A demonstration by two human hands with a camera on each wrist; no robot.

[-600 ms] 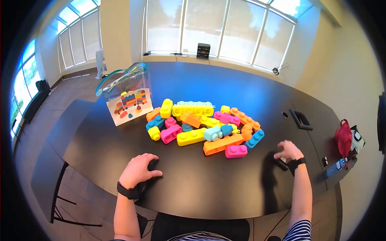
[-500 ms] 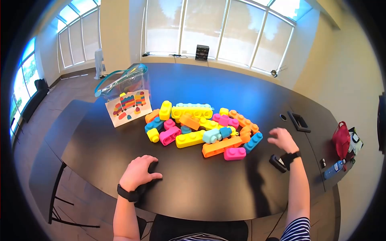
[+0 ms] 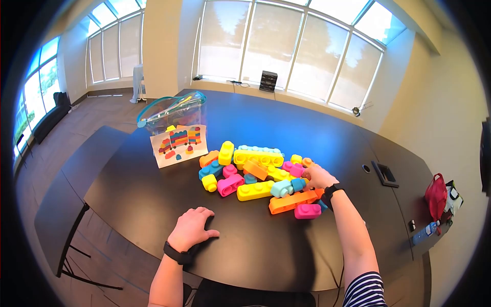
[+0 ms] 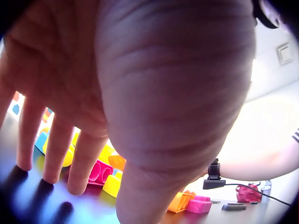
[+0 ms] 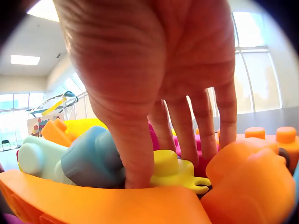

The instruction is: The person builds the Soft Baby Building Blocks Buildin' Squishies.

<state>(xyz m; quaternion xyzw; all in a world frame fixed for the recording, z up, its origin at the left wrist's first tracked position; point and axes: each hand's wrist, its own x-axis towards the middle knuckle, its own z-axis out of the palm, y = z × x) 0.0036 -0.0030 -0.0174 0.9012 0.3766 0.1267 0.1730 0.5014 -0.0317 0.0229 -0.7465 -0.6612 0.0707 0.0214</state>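
Note:
My right hand (image 3: 319, 177) reaches down into the right side of a pile of soft, chunky building blocks. In the right wrist view its fingers (image 5: 187, 126) point down, fairly straight, toward pink blocks. The thumb dips between a dark blue block (image 5: 93, 156) and a yellow block (image 5: 175, 172) with a small hook. A long orange block (image 5: 117, 205) and an orange angled block (image 5: 252, 177) lie in front. My left hand (image 3: 192, 230) rests near the front of the table with fingers spread, holding nothing. Closest to it are a pink block (image 3: 230, 184) and a long yellow block (image 3: 255, 191).
On the dark table (image 3: 153, 204), a picture card (image 3: 174, 148) of block trains leans against a clear zip bag (image 3: 197, 116) at the back left. Toward the right edge are a black frame (image 3: 385, 175), a red bag (image 3: 436, 197) and a water bottle (image 3: 424, 234).
My right hand has moved left and forward from the bare table beside a black object into the pile. The left hand stays on the table. The head view has shifted slightly.

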